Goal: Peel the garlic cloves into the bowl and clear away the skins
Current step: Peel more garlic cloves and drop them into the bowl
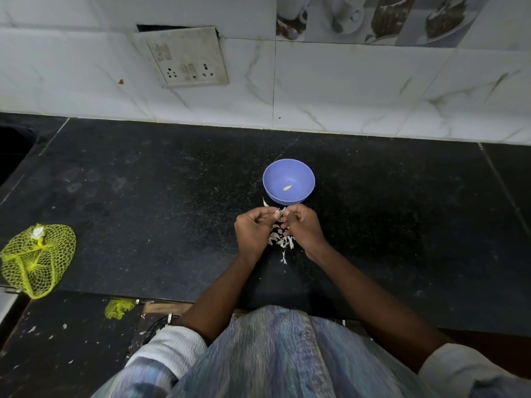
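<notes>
Garlic clove [277,216], partly skinned: pinched between the fingers of the left hand [253,229] and the fingers of the right hand [301,225], both sets curled tight on it, fingertips meeting just above the counter [158,182]. Blue plastic bowl [288,180]: just beyond the fingertips, upright, holding one peeled clove [287,188] and nothing else visible. Loose papery skins [283,241]: scattered directly beneath the fingers and trailing back toward the wrists; one sliver beside the bowl's near wall. Yellow mesh garlic bag [36,259]: well away from the left fingers, at the counter's edge; contents not discernible. Scrap of yellow mesh [118,308]: on the lower ledge, nearer the body than the bag. Switch-and-socket plate [186,57]: on the tiled wall, far beyond the bowl. Step in hand, as judged: stripping skin from the held clove. Best done by steadying the clove with one set of fingers, catching the loosened edge with a nail and pulling along its length; keeping the work over the existing skin pile, never over the bowl; dropping only the bare clove in.
</notes>
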